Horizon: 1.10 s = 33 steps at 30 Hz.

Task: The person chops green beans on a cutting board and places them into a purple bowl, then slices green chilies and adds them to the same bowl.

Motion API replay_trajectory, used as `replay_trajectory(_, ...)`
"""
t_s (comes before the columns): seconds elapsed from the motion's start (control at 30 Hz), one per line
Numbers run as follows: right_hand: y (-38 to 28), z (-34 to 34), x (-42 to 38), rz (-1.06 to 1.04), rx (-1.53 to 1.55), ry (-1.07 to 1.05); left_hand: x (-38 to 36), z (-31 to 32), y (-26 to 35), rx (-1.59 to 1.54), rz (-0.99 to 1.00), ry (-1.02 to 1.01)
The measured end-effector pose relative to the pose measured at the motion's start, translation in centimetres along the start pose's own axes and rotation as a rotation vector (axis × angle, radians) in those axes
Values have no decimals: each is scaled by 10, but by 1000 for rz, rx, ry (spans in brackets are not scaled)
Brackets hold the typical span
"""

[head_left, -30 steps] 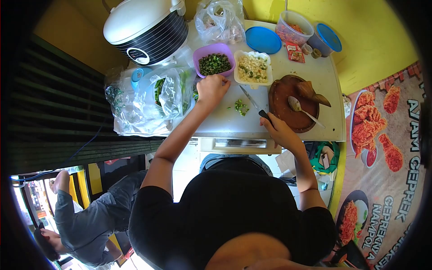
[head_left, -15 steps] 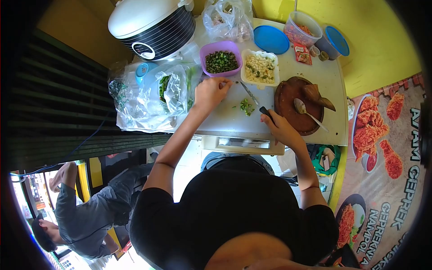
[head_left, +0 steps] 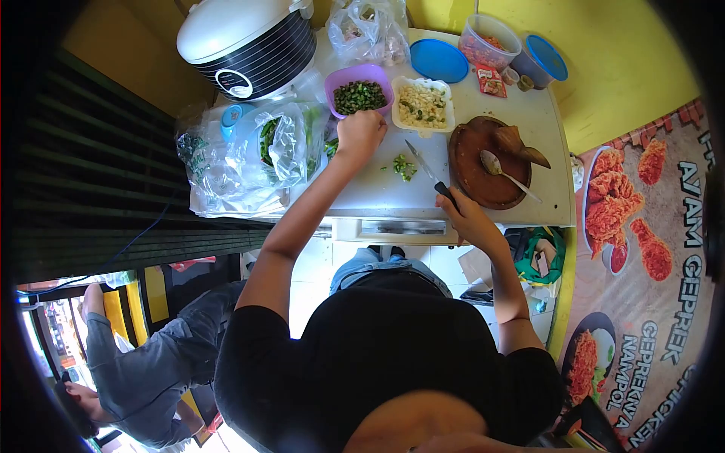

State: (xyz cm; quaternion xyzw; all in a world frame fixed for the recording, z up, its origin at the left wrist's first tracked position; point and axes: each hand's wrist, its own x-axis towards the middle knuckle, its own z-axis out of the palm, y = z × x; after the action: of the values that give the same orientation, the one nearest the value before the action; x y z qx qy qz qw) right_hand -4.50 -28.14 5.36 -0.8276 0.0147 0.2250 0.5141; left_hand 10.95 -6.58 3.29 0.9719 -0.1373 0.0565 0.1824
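Note:
My right hand is closed around the black handle of a knife, its blade pointing away over the white table. Left of the blade lies a small heap of chopped green vegetable. At the near rim of a purple container is my left hand, fingers curled down; what they hold, if anything, is hidden. Chopped green pieces fill that container. Beside it stands a white tray of pale chopped food with green bits.
A stone mortar with pestle and spoon stands right. Plastic bags lie left, below a rice cooker. A blue lid and tubs sit at the back. Another person is at lower left.
My left hand has moved from the tabletop up to the purple container's near rim. The knife stays in my right hand, its blade now clear of the spot by my left fingers.

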Motion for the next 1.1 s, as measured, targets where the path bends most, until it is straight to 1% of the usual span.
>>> replay_trajectory(0.07,0,-2,-5,23,1,1,-7,-6,4,-16,23,44)
replay_trajectory(0.13,-1,-2,-11,27,6,3,-25,-24,17,-171,-42,25)
replay_trajectory(0.17,2,-1,-12,28,6,3,-33,-24,18,-172,-42,24)
replay_trajectory(0.23,6,0,-11,61,5,-8,-45,-23,19,-207,-28,-69)
replay_trajectory(0.37,5,4,-13,74,-24,-14,-57,-11,13,-224,-18,-122)
replay_trajectory(0.47,4,9,-12,48,-12,-29,-62,-13,10,-246,-41,-75)
replay_trajectory(0.53,0,14,-11,40,-36,-53,-69,-28,10,-329,-69,13)
replay_trajectory(0.57,-1,17,-10,39,-36,-58,-72,-34,6,-327,-74,14)
replay_trajectory(0.63,-2,25,-7,-22,-28,-77,-78,-46,-7,-367,-160,82)
replay_trajectory(0.67,-4,28,-6,-24,-29,-83,-83,-47,-16,-356,-149,154)
replay_trajectory(0.8,-10,34,0,-45,-69,-147,-97,-53,-40,-372,-248,154)
replay_trajectory(0.87,-8,36,2,-44,-85,-163,-104,-44,-51,-371,-236,177)
replay_trajectory(0.93,-6,35,4,-10,-116,-111,-108,-46,-50,-371,-221,200)
replay_trajectory(1.0,-7,31,3,20,-124,-104,-112,-49,-45,-372,-250,115)
replay_trajectory(1.1,-13,30,2,57,-127,-94,-112,-35,-50,-327,-205,154)
